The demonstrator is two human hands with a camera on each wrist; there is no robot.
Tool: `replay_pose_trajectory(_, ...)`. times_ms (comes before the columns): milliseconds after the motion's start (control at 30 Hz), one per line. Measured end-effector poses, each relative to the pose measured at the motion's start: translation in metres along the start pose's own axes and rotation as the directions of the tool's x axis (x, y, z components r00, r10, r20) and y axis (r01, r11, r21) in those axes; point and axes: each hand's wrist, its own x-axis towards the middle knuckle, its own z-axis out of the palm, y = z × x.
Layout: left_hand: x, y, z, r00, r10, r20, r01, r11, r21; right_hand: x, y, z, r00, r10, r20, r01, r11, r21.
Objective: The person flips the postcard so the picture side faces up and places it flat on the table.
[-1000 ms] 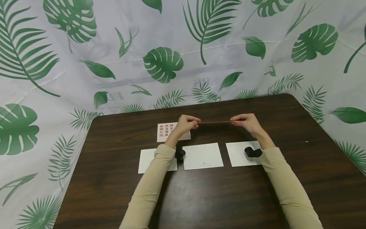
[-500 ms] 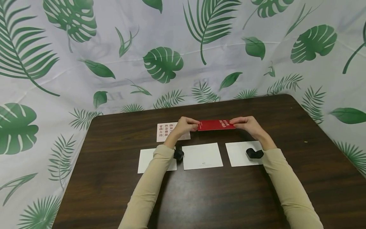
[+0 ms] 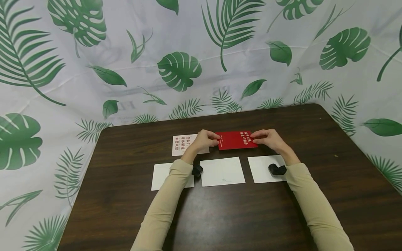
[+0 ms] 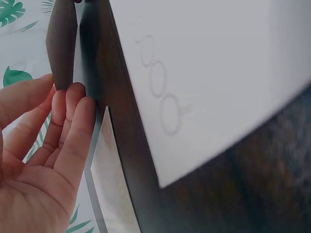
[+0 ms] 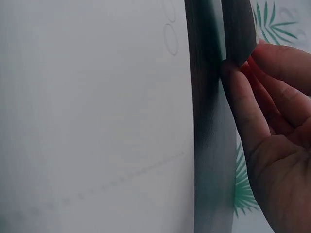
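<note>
Between my two hands is a red card (image 3: 233,140) with white lettering, its face turned up in the head view. My left hand (image 3: 203,140) pinches its left edge between thumb and fingers. At the right edge my right hand (image 3: 270,140) pinches it in the same way. Seen from the left wrist, the card (image 4: 62,43) is a dark, foreshortened strip at the fingertips. The right wrist view also has the card (image 5: 239,29) at the fingertips, dark and almost edge-on. Partly behind the left hand lies a pale card (image 3: 180,144) with red characters.
Three white cards lie in a row on the dark wooden table (image 3: 226,216): a left card (image 3: 161,172), a middle card (image 3: 222,170) and a right card (image 3: 259,169). Black wrist cameras overlap the outer two in view. A leaf-patterned cloth (image 3: 132,101) hangs behind the table.
The red card was edge-on a second ago; it has tilted down until its lettered face shows broadly. Both hands have lowered slightly, keeping hold of it.
</note>
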Motion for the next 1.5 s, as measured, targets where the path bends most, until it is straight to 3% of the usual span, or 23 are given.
replay_pose_trajectory(167, 0.001, 0.000, 0.002, 1.000, 0.018, -0.008, -0.017, 0.996, 0.088, 0.005, 0.005, 0.002, 1.000, -0.010, -0.018, 0.009, 0.996, -0.087)
replay_pose_trajectory(433, 0.003, 0.005, 0.006, 1.000, 0.012, -0.028, -0.007, 0.984, 0.178, 0.007, -0.004, 0.009, 0.998, -0.063, -0.019, 0.057, 0.973, -0.222)
replay_pose_trajectory(767, 0.004, 0.016, 0.014, 0.997, 0.026, -0.072, 0.000, 0.942, 0.337, 0.011, -0.012, 0.018, 0.993, -0.112, -0.029, 0.094, 0.930, -0.354)
replay_pose_trajectory(1267, 0.009, 0.023, 0.019, 0.995, -0.033, -0.095, 0.074, 0.885, 0.461, 0.012, -0.014, 0.026, 0.989, -0.141, -0.040, 0.114, 0.909, -0.401)
replay_pose_trajectory(1433, 0.009, 0.024, 0.020, 0.994, -0.051, -0.096, 0.090, 0.882, 0.463, 0.011, -0.013, 0.025, 0.993, -0.114, -0.039, 0.090, 0.915, -0.393)
replay_pose_trajectory(1500, 0.009, 0.022, 0.020, 0.994, -0.044, -0.100, 0.084, 0.893, 0.441, 0.010, -0.013, 0.025, 0.993, -0.112, -0.037, 0.089, 0.920, -0.382)
